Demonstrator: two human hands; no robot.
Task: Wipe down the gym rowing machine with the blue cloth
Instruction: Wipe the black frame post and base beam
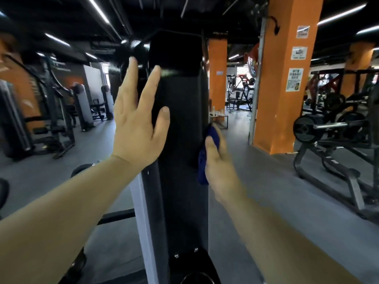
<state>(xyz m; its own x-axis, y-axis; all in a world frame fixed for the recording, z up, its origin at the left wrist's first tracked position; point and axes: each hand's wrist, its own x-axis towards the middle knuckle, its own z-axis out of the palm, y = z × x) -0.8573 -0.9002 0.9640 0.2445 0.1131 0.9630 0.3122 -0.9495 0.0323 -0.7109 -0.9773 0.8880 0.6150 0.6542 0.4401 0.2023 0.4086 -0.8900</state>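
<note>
You are pressing your left hand [137, 124], fingers spread and straight, against the nine o'clock side of the black upright of the rowing machine [182, 152]. Your right hand [218, 160] is gripping the bunched blue cloth [203, 165], thumb curled over it, holding it against the upright's three o'clock edge.

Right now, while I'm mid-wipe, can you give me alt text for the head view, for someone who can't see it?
The right hand holds a blue cloth against the right edge of the rowing machine's black upright column, while the left hand rests open, fingers spread, on its left side. Behind stand an orange pillar and other gym machines.
</note>
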